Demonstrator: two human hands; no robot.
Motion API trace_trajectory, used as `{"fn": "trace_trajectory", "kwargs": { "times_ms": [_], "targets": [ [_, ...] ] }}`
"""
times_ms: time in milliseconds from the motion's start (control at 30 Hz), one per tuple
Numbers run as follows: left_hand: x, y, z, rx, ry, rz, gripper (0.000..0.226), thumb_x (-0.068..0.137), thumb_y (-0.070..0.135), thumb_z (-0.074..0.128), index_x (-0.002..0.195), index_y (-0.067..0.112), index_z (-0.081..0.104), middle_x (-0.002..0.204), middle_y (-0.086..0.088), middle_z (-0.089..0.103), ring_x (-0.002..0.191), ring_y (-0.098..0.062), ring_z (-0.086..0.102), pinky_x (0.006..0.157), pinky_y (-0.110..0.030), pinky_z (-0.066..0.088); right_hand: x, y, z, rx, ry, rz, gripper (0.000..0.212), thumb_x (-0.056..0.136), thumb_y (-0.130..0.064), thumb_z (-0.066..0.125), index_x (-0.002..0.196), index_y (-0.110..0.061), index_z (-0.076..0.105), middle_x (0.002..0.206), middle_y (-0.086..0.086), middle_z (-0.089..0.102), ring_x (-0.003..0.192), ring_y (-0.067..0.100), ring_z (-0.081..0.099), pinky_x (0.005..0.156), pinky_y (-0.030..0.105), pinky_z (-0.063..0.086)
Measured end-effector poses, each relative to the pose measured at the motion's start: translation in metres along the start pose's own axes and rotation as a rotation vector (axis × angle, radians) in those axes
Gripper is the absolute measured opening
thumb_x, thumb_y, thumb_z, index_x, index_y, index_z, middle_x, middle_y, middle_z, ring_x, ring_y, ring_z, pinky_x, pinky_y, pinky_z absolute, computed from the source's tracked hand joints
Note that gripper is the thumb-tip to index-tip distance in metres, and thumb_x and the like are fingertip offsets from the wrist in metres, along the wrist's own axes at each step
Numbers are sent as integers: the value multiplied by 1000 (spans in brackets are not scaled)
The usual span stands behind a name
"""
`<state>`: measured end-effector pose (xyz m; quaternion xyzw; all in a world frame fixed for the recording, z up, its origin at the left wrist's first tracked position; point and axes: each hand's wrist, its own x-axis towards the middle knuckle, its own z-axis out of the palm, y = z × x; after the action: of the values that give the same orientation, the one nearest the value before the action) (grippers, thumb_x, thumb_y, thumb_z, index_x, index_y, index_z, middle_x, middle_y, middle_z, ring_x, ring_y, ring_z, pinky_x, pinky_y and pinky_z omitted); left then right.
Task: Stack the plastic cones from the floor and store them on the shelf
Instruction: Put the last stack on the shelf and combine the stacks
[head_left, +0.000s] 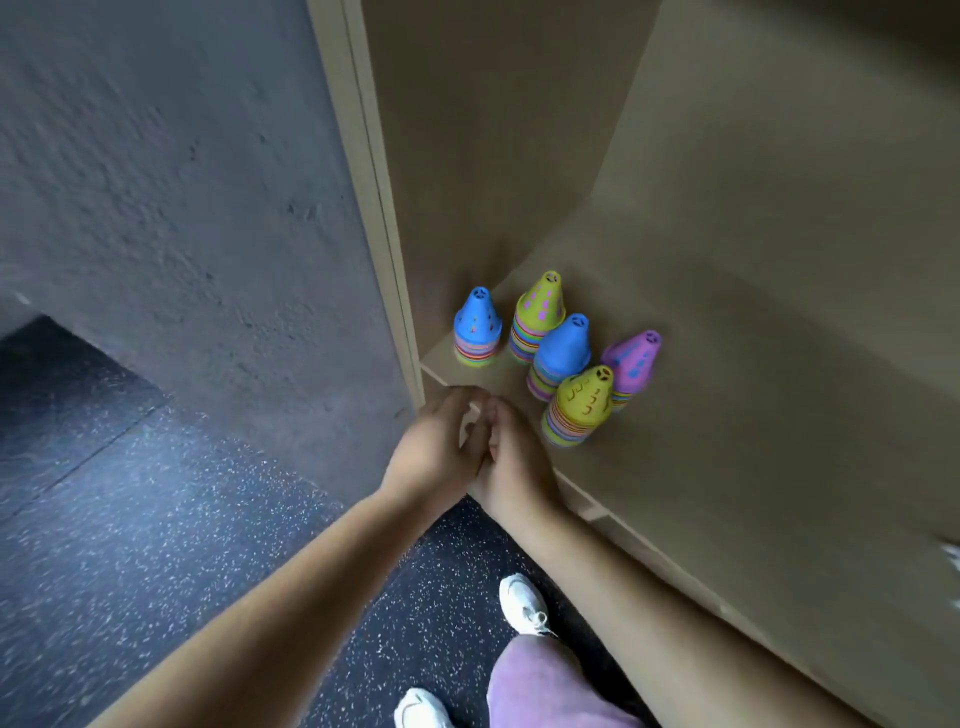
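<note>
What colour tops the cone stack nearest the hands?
The top cone is yellow; head view.

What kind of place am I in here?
Probably a gym or sports store room: speckled rubber floor, stacks of training cones on a plain wooden shelf, rough concrete wall.

Lilac trousers (540, 686), white trainers (522, 605), bare forearms (291, 587)

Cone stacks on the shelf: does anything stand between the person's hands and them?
Nothing visible does. The left hand and right hand meet at the front edge of the shelf. Only bare board separates them from the nearest yellow-topped stack.
</note>
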<state>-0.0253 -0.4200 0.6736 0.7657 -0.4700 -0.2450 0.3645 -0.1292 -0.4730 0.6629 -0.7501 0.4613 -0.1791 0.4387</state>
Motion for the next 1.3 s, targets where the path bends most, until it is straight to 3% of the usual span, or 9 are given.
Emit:
{"fn": "trace_trajectory", "kwargs": {
  "times_ms": [133,333,467,633,800,900,1000,1200,1300],
  "targets": [
    [-48,35,-20,62,-144,120,52,92,44,37,130,16,59,127,-2,61,113,-23,61,92,-33,47,-52,-4,-21,-9,27,-186,43,84,-16,63,118,-37,47,119,-5,62,112,12,62,94,39,53],
    [-40,63,-3,7,-191,231,41,93,41,48,125,19,61,117,3,63,111,-16,62,94,-40,52,-64,8,-66,68,26,-177,52,80,-13,66,129,-24,52,129,-8,60,122,13,59,98,41,52],
    [-17,73,30,60,-270,247,57,90,45,52,140,19,57,139,-1,56,125,-25,58,103,-41,48,-56,45,-101,-83,55,-110,37,85,-15,71,120,-20,59,112,-7,63,93,5,62,80,13,47],
    [37,98,63,320,-250,369,72,89,52,41,157,27,38,166,1,29,147,-29,35,110,-46,38,-6,106,-122,-221,43,133,20,86,-32,66,101,-20,62,96,-3,65,84,14,65,69,24,45],
    [71,89,84,415,-313,328,82,81,56,23,142,15,59,148,-6,54,131,-33,52,96,-49,51,28,153,-109,-274,-69,251,57,81,-30,77,129,-10,53,120,6,60,102,23,64,89,33,51],
    [65,73,84,321,-278,302,41,96,31,51,129,13,68,145,-8,57,118,-39,58,92,-45,53,45,174,-95,-185,-138,264,68,71,-37,79,129,-17,52,120,4,63,106,22,65,92,42,54],
    [61,52,83,206,-192,299,25,93,10,62,116,13,72,139,-11,62,114,-40,63,95,-38,49,66,212,-68,-91,-139,202,68,60,-49,78,121,-25,58,108,-4,72,100,15,70,84,43,57],
    [68,42,70,30,-165,242,21,89,9,63,109,9,71,123,-12,66,115,-27,61,101,-35,48,70,148,-64,115,12,97,71,57,-43,86,119,-16,62,105,-1,74,96,11,71,84,38,57],
    [68,43,64,-29,-145,215,29,89,12,68,118,14,65,120,-3,62,109,-20,59,97,-41,50,66,141,-60,159,-2,86,73,56,-40,90,122,-28,61,107,-3,75,99,9,71,86,42,58]
  ]
}}
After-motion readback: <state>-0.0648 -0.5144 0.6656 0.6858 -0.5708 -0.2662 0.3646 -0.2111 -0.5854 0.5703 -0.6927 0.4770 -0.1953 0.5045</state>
